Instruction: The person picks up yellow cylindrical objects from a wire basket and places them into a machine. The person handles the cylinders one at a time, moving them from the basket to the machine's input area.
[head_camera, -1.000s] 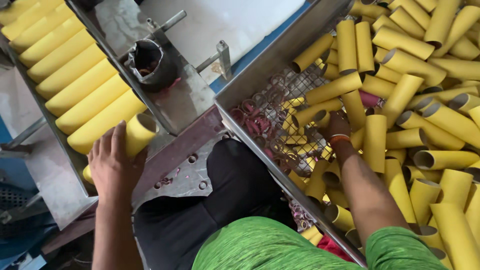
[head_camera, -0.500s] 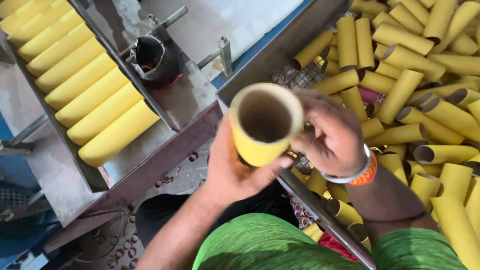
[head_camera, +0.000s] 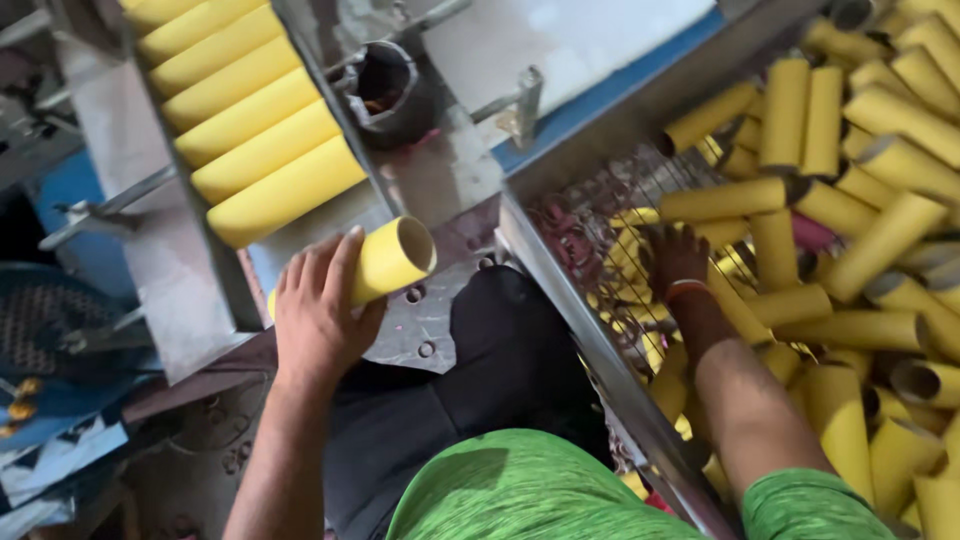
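My left hand (head_camera: 318, 312) grips a yellow cardboard tube (head_camera: 392, 258) around its middle. The tube's open end points right, and it lies just below a row of like tubes (head_camera: 250, 130) on a sloping metal tray (head_camera: 200, 300). My right hand (head_camera: 673, 258), with an orange and white bangle at the wrist, reaches down into a bin of several loose yellow tubes (head_camera: 860, 200). It rests over the bin's wire mesh (head_camera: 600, 215). Its fingers are hidden among the tubes.
A dark cup-like holder (head_camera: 385, 88) is mounted above the tray beside a metal bracket (head_camera: 525, 105). A steel rail (head_camera: 590, 340) divides the tray side from the bin. Blue parts and clutter lie at the lower left (head_camera: 60, 350).
Both hands held one tube up close half a second ago. Now the left hand has carried it down left to the tray and the right hand is back in the bin.
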